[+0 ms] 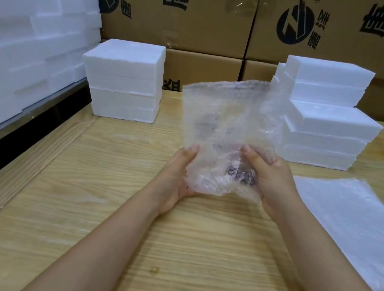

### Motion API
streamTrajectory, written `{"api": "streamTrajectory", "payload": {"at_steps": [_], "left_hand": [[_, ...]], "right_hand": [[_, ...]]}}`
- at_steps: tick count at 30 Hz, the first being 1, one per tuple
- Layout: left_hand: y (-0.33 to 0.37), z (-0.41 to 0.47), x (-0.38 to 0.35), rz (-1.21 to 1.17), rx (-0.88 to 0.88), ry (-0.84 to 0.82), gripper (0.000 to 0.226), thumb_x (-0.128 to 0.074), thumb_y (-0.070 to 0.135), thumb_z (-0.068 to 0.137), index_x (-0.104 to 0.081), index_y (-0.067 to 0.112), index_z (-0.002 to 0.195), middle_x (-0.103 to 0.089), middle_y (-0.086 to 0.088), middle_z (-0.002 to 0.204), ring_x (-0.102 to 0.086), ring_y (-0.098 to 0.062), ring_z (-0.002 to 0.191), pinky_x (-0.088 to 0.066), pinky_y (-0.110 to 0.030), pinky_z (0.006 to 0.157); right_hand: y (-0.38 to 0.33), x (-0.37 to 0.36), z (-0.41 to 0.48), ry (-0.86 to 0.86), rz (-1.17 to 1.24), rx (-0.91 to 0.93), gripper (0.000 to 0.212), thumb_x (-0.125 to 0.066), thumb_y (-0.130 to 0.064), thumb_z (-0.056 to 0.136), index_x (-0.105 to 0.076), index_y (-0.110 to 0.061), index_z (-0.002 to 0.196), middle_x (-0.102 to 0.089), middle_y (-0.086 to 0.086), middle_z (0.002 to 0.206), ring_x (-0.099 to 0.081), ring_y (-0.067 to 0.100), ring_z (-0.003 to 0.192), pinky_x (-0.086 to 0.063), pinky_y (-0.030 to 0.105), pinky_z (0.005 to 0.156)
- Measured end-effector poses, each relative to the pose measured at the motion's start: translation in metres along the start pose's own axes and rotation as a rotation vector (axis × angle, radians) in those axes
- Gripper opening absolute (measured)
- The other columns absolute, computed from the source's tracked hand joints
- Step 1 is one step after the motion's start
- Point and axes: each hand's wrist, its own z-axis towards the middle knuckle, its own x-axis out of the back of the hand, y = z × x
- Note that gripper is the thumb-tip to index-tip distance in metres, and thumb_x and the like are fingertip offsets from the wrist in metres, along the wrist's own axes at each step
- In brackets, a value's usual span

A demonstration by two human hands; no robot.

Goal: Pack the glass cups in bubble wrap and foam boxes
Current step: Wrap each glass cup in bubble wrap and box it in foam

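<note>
Left grip and right grip pinch bubble wrap over wooden table before stacked cartons.

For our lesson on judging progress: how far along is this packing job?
Done: nothing provable; the foam boxes stand stacked and closed, contents hidden. In hand: both the left hand and right hand hold one bubble wrap sheet upright over the table; a dark shape shows through its lower end, perhaps a cup. Remaining: wrapping, boxing, and the spare wrap pile beside the right arm.
</note>
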Motion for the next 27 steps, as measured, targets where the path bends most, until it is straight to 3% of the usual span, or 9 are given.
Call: {"api": "streamTrajectory", "payload": {"at_steps": [4, 7, 9, 12, 15, 18, 21, 23, 27], "left_hand": [[-0.003, 0.008, -0.002, 0.120, -0.163, 0.090, 0.044, -0.053, 0.039, 0.091, -0.060, 0.012, 0.125, -0.068, -0.011, 0.119, -0.065, -0.027, 0.111, -0.053, -0.039, 0.093], [-0.005, 0.012, -0.005, 0.147, -0.257, 0.212, 0.024, -0.051, 0.026, 0.099, -0.071, 0.016, 0.106, -0.074, -0.007, 0.104, -0.069, -0.022, 0.101, -0.057, -0.033, 0.085], [-0.003, 0.014, -0.005, 0.177, -0.286, 0.278, 0.025, -0.052, 0.028, 0.098, -0.075, 0.022, 0.088, -0.076, 0.001, 0.093, -0.071, -0.017, 0.093, -0.059, -0.031, 0.076], [0.000, 0.015, -0.003, 0.241, -0.296, 0.317, 0.023, -0.052, 0.034, 0.097, -0.071, 0.023, 0.092, -0.074, 0.004, 0.095, -0.070, -0.018, 0.097, -0.060, -0.036, 0.079], [-0.003, 0.014, -0.002, 0.273, -0.286, 0.334, 0.028, -0.050, 0.034, 0.099, -0.071, 0.017, 0.094, -0.074, -0.005, 0.098, -0.070, -0.023, 0.095, -0.058, -0.041, 0.084], [-0.006, 0.013, -0.002, 0.282, -0.270, 0.332, 0.027, -0.049, 0.030, 0.100, -0.071, 0.016, 0.092, -0.073, -0.011, 0.100, -0.069, -0.029, 0.097, -0.057, -0.043, 0.084], [-0.009, 0.012, -0.003, 0.324, -0.286, 0.291, 0.032, -0.048, 0.027, 0.101, -0.067, 0.019, 0.077, -0.072, 0.005, 0.075, -0.070, -0.010, 0.074, -0.057, -0.025, 0.064], [-0.011, 0.010, -0.006, 0.373, -0.320, 0.280, 0.037, -0.047, 0.025, 0.102, -0.060, 0.021, 0.067, -0.060, 0.015, 0.058, -0.057, 0.003, 0.055, -0.047, -0.015, 0.053], [-0.018, 0.011, -0.012, 0.410, -0.412, 0.249, 0.034, -0.044, 0.020, 0.102, -0.056, -0.010, 0.093, -0.059, -0.009, 0.083, -0.056, -0.018, 0.079, -0.050, -0.039, 0.075]], "right_hand": [[-0.002, -0.006, 0.000, -0.039, 0.002, 0.018, 0.011, -0.069, -0.026, 0.079, -0.075, -0.021, 0.072, -0.074, -0.009, 0.078, -0.069, 0.001, 0.075, -0.051, 0.012, 0.063], [-0.006, -0.006, -0.001, -0.047, -0.037, -0.001, 0.027, -0.072, -0.044, 0.066, -0.075, -0.017, 0.072, -0.074, -0.003, 0.085, -0.069, 0.011, 0.088, -0.050, 0.028, 0.086], [-0.009, -0.005, -0.004, -0.105, -0.024, -0.042, 0.039, -0.069, -0.052, 0.062, -0.076, -0.018, 0.077, -0.075, 0.002, 0.095, -0.068, 0.020, 0.099, -0.046, 0.040, 0.097], [-0.009, -0.002, -0.006, -0.121, 0.058, -0.100, 0.048, -0.060, -0.054, 0.070, -0.071, -0.014, 0.093, -0.072, 0.007, 0.107, -0.067, 0.021, 0.103, -0.046, 0.045, 0.101], [-0.008, 0.001, -0.008, -0.071, 0.130, -0.109, 0.045, -0.052, -0.052, 0.081, -0.072, -0.015, 0.098, -0.068, 0.017, 0.113, -0.064, 0.027, 0.108, -0.051, 0.042, 0.095], [-0.009, 0.003, -0.007, -0.032, 0.193, -0.088, 0.033, -0.054, -0.040, 0.089, -0.071, -0.012, 0.092, -0.075, 0.010, 0.093, -0.070, 0.023, 0.094, -0.058, 0.028, 0.070], [-0.007, 0.001, -0.006, 0.012, 0.162, -0.023, 0.018, -0.055, -0.022, 0.094, -0.067, -0.013, 0.085, -0.073, -0.001, 0.070, -0.070, 0.011, 0.066, -0.056, 0.022, 0.059], [-0.004, -0.004, -0.005, 0.015, 0.084, -0.002, 0.012, -0.055, -0.013, 0.095, -0.062, -0.014, 0.086, -0.066, -0.005, 0.060, -0.062, 0.007, 0.053, -0.051, 0.019, 0.052], [0.003, -0.011, -0.008, -0.041, -0.164, 0.002, 0.025, -0.053, 0.005, 0.090, -0.067, -0.013, 0.082, -0.066, 0.002, 0.067, -0.059, 0.016, 0.056, -0.049, 0.021, 0.054]]}}
